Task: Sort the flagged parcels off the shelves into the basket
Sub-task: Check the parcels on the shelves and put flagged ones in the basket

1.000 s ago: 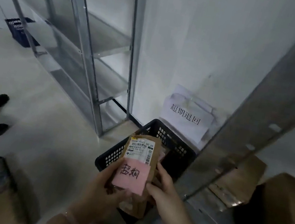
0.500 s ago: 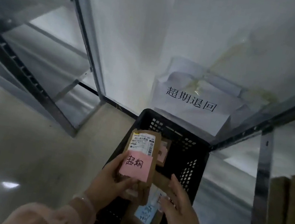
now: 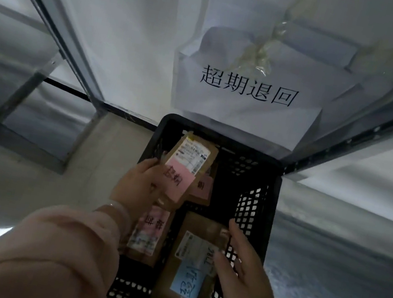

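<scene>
**Light, bendy kraft parcel (image 3: 189, 159) poised over the basket (image 3: 255, 206)**

The left hand (image 3: 139, 186) grips the kraft parcel by its lower end, at the pink flag, above the basket's left half. It looks thin and flexible, so an edge pinch should do. The right hand (image 3: 242, 267), fingers straight, touches the blue-noted parcel (image 3: 188, 268) lying inside the basket.

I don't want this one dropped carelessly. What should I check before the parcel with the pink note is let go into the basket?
1. Parcel flagged: ok, a pink note sticks on the held parcel.
2. Grip: ok, the left hand grips its lower end.
3. Over the basket: ok, it hangs above the black basket.
4. Right hand clear: not ok, the right hand reaches into the basket at the blue-note parcel.
5. Landing spot: cannot tell, another pink-flagged parcel lies below.
</scene>
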`<state>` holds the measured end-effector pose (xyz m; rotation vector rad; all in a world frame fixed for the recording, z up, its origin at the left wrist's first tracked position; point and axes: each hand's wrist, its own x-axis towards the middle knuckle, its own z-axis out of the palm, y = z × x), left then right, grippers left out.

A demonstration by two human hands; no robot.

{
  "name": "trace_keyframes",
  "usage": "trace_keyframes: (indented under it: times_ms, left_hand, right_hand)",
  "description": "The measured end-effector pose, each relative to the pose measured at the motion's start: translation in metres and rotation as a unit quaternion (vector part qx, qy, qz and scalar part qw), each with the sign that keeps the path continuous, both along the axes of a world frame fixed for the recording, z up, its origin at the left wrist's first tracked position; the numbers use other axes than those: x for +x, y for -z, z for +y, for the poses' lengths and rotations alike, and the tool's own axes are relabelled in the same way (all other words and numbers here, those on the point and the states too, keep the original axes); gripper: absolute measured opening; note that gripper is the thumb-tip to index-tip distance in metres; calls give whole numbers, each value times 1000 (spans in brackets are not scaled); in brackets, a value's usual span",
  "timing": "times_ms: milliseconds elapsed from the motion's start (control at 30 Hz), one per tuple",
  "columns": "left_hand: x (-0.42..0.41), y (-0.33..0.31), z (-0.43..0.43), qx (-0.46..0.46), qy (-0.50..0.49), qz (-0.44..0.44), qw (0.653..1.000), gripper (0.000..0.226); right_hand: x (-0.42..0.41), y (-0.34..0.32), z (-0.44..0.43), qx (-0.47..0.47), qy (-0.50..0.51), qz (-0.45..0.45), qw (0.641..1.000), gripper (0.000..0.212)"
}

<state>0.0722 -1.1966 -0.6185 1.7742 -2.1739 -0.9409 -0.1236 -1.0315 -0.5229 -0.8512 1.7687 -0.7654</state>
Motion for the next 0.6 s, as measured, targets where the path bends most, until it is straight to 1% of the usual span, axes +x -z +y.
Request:
trace_keyframes:
  times_ms: [67,167,233,333,500,600]
  left_hand:
    - [-6,5,5,12,16,-52,998,54]
    - [-14,2,15,34,31,-90,995,70]
    - [-14,-8,24,19,44,-117,992,74]
    - [-10,-34,42,-18,68,-137,988,71]
    - [-5,-101,93,-105,118,-142,977,63]
    - [-5,-146,131,-138,119,-138,974,64]
  right_hand:
    - [-1,3,3,-3,-32,33,999,54]
    - [-1,-2,5,4,-87,66,994,54]
    - [-1,-8,8,5,-118,90,989,55]
    - [-2,-19,15,-6,-153,145,977,63]
    - [0,-55,38,-46,-223,276,934,71]
    - [3,-80,62,-82,-247,341,903,74]
